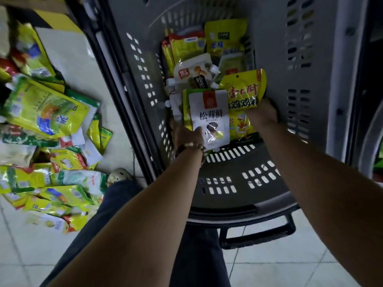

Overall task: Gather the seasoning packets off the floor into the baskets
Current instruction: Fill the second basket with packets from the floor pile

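The left hand [188,137] pinches a white packet [209,119] by its lower left corner. The thumb lies on the printed front and the fingers are tucked behind, so the packet stands nearly upright. A bead bracelet [190,147] circles that wrist. At three o'clock from it, the right hand [262,116] holds a yellow packet [243,100] by its right edge. Its fingers are hidden behind the bag, so the grip seems to be a clasp round that edge. The two packets touch, the white one overlapping the left side of the yellow one, and both hang inside the grey basket [141,59] near its six o'clock end. At twelve o'clock from the hands, more packets already lie on the basket's bottom: a white pouch [194,69], a red-edged yellow bag [186,48] and a taller yellow bag [226,38] propped against the far wall. The basket's black handle [259,235] juts from its rim at six o'clock, above the pale tiled floor [290,255]. At nine o'clock from the basket, well apart from both hands, a loose heap of packets [47,112], yellow, green and white, is spread over the floor. The person's dark trouser leg [116,204] reaches up from the bottom of the view, between the heap and the basket.
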`<state>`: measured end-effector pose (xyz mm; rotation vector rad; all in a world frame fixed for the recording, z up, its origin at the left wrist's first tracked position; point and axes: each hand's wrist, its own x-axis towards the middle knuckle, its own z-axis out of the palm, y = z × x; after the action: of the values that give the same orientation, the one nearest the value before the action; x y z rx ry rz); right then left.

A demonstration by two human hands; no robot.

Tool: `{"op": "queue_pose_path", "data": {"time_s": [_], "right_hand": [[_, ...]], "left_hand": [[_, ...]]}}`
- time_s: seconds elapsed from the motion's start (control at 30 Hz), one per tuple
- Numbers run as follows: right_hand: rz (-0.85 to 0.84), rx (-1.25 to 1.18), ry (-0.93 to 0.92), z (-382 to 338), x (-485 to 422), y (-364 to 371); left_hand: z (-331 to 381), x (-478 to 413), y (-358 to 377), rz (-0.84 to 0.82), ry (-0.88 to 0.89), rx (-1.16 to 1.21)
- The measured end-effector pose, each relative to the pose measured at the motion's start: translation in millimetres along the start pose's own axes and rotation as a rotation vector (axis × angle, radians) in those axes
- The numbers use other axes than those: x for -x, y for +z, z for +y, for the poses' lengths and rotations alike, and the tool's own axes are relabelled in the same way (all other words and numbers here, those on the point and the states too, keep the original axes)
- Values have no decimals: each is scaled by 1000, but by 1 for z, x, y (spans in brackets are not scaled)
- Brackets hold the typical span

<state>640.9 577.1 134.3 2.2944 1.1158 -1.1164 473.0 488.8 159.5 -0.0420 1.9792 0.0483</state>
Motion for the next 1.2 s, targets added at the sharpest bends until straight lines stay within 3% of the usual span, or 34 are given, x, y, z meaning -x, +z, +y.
{"op": "queue_pose_path", "data": {"time_s": [0.07, 0.13, 0.2, 0.4, 0.5, 0.67, 0.87, 1.03, 1.2], "right_hand": [[19, -56, -26, 4, 11, -7], [41, -58, -81, 6, 27, -14], [82, -42, -149, 4, 47, -21], [197, -73, -359, -45, 130, -52], [201, -250, -468, -93, 183, -53], [74, -409, -685, -180, 265, -8], [-26, 46, -810, -248, 283, 97], [-13, 356, -721, -288, 196, 184], [86, 785, -771, -312, 84, 244]], "left_hand": [[9, 17, -9, 43, 137, 2], [14, 26, -19, 23, 154, 79], [18, 43, -29, -53, 181, 181], [30, 114, -103, -239, 571, 270], [21, 125, -166, -133, 786, 293], [-7, 80, -263, 31, 665, 417], [-50, 9, -330, 164, 514, 360], [-68, -65, -332, 166, 459, 349], [-76, -144, -294, 116, 430, 416]]}}
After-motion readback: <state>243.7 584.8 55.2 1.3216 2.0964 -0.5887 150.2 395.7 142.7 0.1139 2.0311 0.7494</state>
